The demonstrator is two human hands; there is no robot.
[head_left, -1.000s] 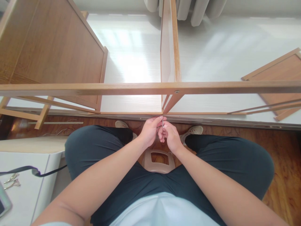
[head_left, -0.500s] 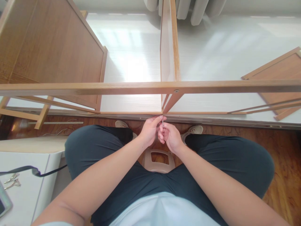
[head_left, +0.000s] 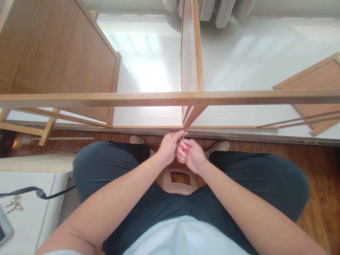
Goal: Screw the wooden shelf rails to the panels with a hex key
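My left hand is closed, thumb and forefinger pinched near the tip of a slim metal rod that looks like a hex key. Fingers curled, my right hand grips the same rod lower down. Both hands meet just below the lower rail of a wooden frame, where an upright divider joins it. The rod's tip lies close to that joint; whether it sits in a screw is hidden. A round screw head shows in the upper rail above.
A wooden panel leans at left; another panel lies at right on the white surface. A white cabinet at my left bears metal pieces, a strap and a phone-like device. A stool shows between my legs.
The curled fingers of my right hand have shifted slightly left, toward my left hand. My left hand and the frame stay in place.
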